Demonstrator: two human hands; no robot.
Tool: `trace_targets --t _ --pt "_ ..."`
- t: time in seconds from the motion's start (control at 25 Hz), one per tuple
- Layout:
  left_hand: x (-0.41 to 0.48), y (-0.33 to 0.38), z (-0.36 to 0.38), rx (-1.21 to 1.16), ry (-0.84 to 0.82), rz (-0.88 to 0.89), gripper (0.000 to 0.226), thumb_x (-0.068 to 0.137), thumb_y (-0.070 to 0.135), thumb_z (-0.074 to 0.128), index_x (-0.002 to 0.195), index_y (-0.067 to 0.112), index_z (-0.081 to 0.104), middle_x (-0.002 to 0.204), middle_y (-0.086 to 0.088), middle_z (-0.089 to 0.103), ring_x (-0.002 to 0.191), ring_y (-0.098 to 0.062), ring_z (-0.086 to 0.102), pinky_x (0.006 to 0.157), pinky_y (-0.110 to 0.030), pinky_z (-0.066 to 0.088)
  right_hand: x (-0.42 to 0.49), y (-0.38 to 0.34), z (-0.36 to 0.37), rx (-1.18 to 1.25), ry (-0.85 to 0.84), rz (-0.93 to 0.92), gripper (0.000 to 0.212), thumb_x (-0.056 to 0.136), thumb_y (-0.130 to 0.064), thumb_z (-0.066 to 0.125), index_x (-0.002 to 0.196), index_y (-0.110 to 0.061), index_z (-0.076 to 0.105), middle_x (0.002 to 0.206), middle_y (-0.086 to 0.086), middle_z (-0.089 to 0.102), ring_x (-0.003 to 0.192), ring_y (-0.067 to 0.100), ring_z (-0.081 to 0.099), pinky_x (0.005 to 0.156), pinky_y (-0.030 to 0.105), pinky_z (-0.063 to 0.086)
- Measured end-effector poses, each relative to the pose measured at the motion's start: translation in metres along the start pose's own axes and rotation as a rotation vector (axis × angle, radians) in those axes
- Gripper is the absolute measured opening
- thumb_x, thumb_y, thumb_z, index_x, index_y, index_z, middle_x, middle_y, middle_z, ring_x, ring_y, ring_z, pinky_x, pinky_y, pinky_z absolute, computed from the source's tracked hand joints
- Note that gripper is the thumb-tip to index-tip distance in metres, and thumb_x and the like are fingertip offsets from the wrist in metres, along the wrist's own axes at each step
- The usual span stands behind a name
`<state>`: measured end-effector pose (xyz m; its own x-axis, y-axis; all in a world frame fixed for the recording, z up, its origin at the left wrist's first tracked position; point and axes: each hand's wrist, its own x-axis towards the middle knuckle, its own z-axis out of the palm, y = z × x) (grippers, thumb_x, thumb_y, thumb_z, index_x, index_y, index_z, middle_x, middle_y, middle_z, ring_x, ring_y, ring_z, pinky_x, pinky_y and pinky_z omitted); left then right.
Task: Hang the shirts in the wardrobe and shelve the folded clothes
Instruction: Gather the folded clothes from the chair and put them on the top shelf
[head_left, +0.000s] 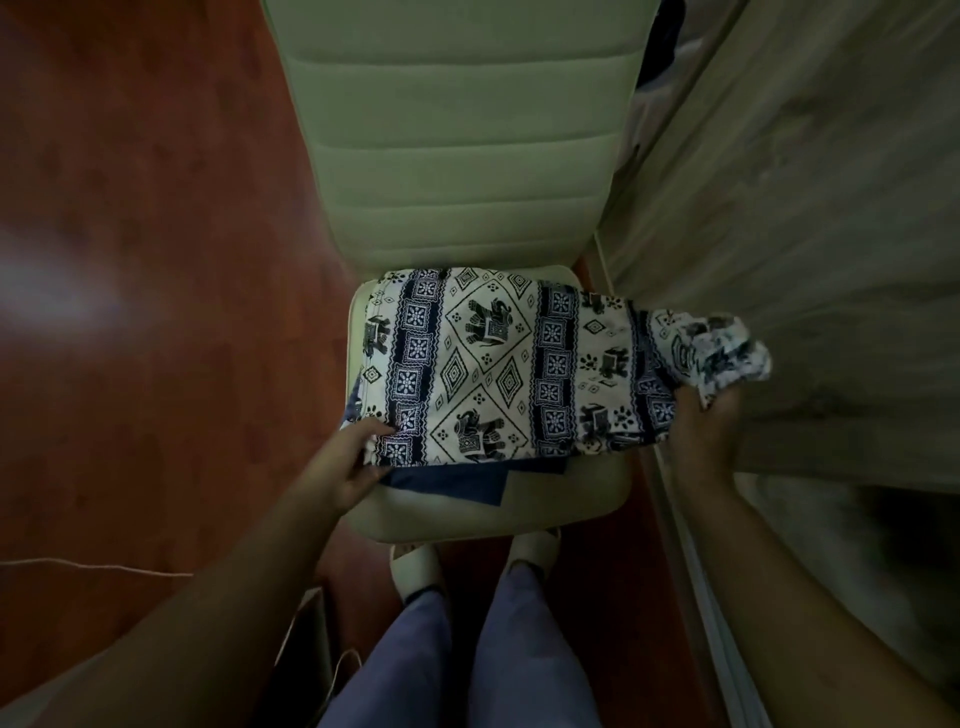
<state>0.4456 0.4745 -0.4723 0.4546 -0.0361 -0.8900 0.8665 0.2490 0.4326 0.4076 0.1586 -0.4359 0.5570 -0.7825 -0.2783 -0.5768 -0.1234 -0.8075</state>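
A folded white garment with a dark blue elephant print (493, 364) lies across the seat of a pale green chair (457, 156). Under it a folded dark blue cloth (457, 480) shows at the front edge. My left hand (353, 462) pinches the near left corner of the printed garment, thumb on top. My right hand (701, 431) grips its bunched right end, which hangs past the seat's right side.
The wardrobe's light wooden sliding door (805, 208) stands close on the right, with its floor track (691, 571) beside my legs. Red-brown wood floor (156, 260) lies to the left, crossed by a thin white cable (104, 566). My feet in pale slippers (415, 566) stand under the chair's front.
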Motion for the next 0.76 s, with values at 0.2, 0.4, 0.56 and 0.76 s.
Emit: trace_targets --t 0.2,0.4,0.56,0.76 --pt "0.001 0.009 -0.012 0.202 -0.038 -0.035 0.082 0.081 -0.004 0.055 0.147 0.034 0.023 0.142 -0.012 0.047 0.077 -0.020 0.057 0.095 -0.046 0.042 -0.038 -0.033 0.066 -0.195 -0.318 -0.716 0.053 0.086 0.000 0.056 0.135 -0.009 0.041 0.140 0.014 0.040 0.119 0.013 0.044 0.098 0.027 0.046" --pt "0.012 0.023 -0.016 0.150 -0.116 -0.043 0.020 0.094 0.031 0.044 0.097 0.013 0.053 0.079 -0.007 0.051 0.063 -0.016 0.045 0.078 -0.045 0.055 -0.096 0.018 0.151 -0.863 -0.926 -0.887 0.077 0.084 0.003 0.052 0.146 -0.032 0.023 0.161 0.003 0.003 0.148 0.030 0.004 0.114 0.054 0.022" --pt "0.022 0.039 -0.019 0.213 -0.063 0.050 0.045 0.092 0.052 0.027 0.112 0.022 0.055 0.110 -0.005 0.053 0.106 -0.026 0.051 0.088 -0.048 0.044 -0.088 0.026 0.139 -0.720 -0.936 -0.879 0.045 0.096 -0.018 0.045 0.140 -0.022 0.040 0.157 0.005 0.024 0.145 0.025 0.017 0.119 0.048 0.012" --pt "0.031 0.061 -0.015 0.396 -0.061 0.018 0.098 0.069 0.085 0.040 0.144 0.023 0.032 0.151 -0.010 0.032 0.134 -0.035 0.033 0.107 -0.057 0.031 -0.042 0.029 0.119 -0.275 -0.404 -0.275 0.044 0.090 -0.027 0.058 0.125 -0.005 0.043 0.132 0.015 0.043 0.112 0.021 0.044 0.097 0.035 0.042"
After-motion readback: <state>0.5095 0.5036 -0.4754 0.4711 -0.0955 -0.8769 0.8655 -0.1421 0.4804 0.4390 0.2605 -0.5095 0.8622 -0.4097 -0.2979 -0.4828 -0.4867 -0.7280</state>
